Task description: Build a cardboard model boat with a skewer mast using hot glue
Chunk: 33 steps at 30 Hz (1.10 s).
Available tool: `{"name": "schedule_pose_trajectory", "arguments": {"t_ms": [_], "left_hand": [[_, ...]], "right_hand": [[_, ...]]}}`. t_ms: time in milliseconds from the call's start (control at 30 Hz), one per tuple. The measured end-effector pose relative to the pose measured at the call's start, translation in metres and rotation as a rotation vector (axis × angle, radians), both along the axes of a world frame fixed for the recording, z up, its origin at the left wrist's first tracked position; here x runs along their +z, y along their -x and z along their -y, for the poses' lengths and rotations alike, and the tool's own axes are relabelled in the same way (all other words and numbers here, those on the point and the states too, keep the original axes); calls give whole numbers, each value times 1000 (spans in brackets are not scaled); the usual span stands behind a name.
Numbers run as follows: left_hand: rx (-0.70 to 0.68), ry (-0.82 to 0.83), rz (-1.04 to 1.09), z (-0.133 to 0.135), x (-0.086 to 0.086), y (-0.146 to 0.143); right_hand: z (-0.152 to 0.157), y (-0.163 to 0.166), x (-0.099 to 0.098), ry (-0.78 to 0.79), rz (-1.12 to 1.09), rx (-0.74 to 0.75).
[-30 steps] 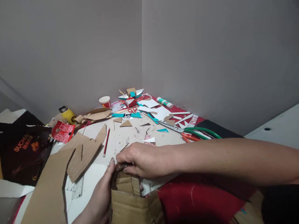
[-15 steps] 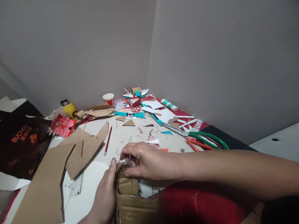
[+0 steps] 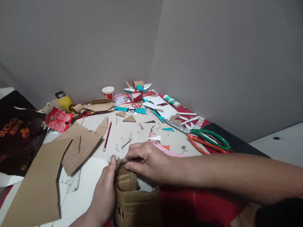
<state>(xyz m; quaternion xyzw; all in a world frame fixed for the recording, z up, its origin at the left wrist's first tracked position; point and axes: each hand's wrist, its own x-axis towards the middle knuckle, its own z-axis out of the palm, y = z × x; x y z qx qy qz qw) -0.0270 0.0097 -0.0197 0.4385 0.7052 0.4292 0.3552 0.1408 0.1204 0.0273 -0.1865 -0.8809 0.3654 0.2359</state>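
Note:
A folded brown cardboard piece [image 3: 132,201] stands upright at the near edge of the white table [image 3: 123,134]. My left hand [image 3: 104,194] grips its left side, thumb up at the top corner. My right hand [image 3: 148,162] reaches in from the right and pinches the frayed top edge of the same cardboard with its fingertips. A ring shows on one right finger.
Flat cardboard sheets [image 3: 47,176] lie to the left over a clear ruler [image 3: 72,183]. A red pencil [image 3: 107,136], green-handled scissors [image 3: 203,135], orange-handled scissors [image 3: 201,146], a glue stick [image 3: 171,101], a paper cup [image 3: 108,92], a yellow bottle [image 3: 64,101] and paper scraps litter the table.
The view has shifted slightly, so the table items sit higher. Both hands stay on the cardboard's top edge; the right fingers have tightened onto it.

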Motion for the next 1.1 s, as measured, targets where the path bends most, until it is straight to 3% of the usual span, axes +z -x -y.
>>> {"name": "schedule_pose_trajectory", "arguments": {"t_ms": [200, 333, 467, 600, 733, 1100], "left_hand": [[60, 112, 133, -12, 22, -9], [-33, 5, 223, -16, 33, -9], [-98, -126, 68, -18, 40, -2], [-101, -259, -127, -15, 38, 0], [-128, -316, -178, -10, 36, -5], [-94, -154, 46, -7, 29, -18]], "right_hand": [[-2, 2, 0, 65, -74, 6], [-6, 1, 5, 66, -3, 6], [-9, -3, 8, 66, 45, -42], [-6, -11, 11, -12, 69, -20], [-3, -17, 10, -124, 62, 28], [-3, -16, 1, -142, 108, 63]]}}
